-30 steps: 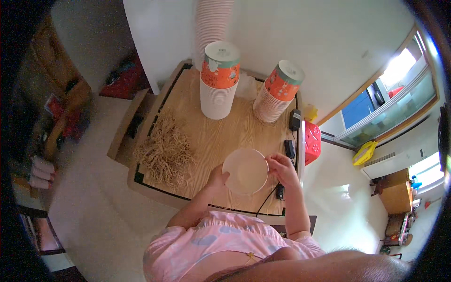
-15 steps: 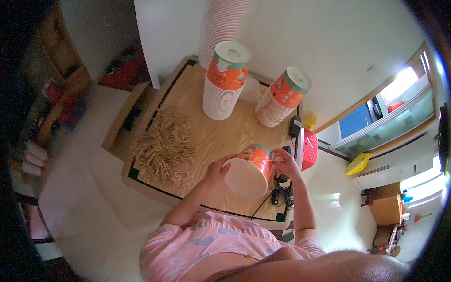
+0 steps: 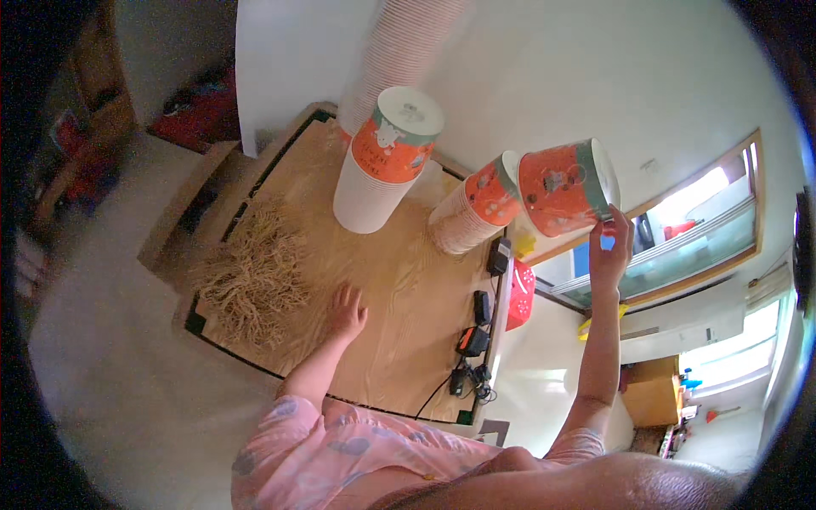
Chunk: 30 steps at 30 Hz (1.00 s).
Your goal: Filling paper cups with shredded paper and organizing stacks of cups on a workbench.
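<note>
My right hand (image 3: 612, 246) is raised at the right, pinching the lower edge of an orange paper bucket (image 3: 557, 189) with a green band near its white base. The bucket is tilted, base to the right, just beside the top of a shorter stack of upturned paper buckets (image 3: 476, 204). From this view I cannot tell if they touch. Over the wooden table (image 3: 399, 297), my left hand (image 3: 347, 316) is empty with its fingers apart, close to a loose pile of tan strings (image 3: 255, 280). A second stack of upturned buckets (image 3: 378, 166) stands further left.
Behind the left stack rises a tall column of nested white buckets (image 3: 399, 51) by the wall. Black power adapters (image 3: 472, 342) and cables lie along the table's right edge. Beyond that edge is a red plastic basket (image 3: 520, 296).
My right hand has lifted the bucket from the table's front up to the right-hand stack. My left hand has let go of it and moved left, towards the strings.
</note>
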{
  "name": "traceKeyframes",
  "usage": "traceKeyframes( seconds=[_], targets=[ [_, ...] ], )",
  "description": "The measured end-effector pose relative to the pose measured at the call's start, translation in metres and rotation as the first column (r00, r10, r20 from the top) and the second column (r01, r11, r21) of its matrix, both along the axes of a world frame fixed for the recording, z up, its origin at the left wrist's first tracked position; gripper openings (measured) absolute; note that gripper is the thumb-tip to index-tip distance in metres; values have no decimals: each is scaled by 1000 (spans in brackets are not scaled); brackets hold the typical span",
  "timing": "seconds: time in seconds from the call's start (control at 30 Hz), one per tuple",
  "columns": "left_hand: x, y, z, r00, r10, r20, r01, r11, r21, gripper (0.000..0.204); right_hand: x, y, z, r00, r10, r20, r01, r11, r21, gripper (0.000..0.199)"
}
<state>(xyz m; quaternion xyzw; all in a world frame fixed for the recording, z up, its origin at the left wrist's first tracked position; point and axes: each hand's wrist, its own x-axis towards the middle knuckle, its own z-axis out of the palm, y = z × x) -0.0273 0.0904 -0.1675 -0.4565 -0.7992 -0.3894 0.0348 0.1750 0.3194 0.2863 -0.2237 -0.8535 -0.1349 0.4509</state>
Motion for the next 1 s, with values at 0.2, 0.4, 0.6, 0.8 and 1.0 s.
traceKeyframes(
  seconds=[0.2, 0.4, 0.6, 0.8, 1.0],
  targets=[
    [0, -2, 9, 1000, -19, -20, 17, 994, -109, 52, -14, 80, -28, 998, -52, 29, 53, 998, -23, 35],
    [3, -2, -5, 1000, -5, 2, 5, 997, -80, 52, -39, 111, -54, 999, -26, 43, 29, 997, -67, 35],
    [3, -1, 15, 1000, -4, -10, 2, 982, -188, 52, -47, 130, -76, 993, -58, 107, 61, 998, -25, 37],
    [3, 0, 8, 999, 17, -38, -23, 983, -184, 51, -54, 134, -87, 990, -34, 136, 35, 999, -7, 38],
    [1, 0, 11, 1000, 11, -29, -17, 980, -199, 49, -59, 127, -97, 982, -27, 186, 28, 1000, -3, 38]
  ],
)
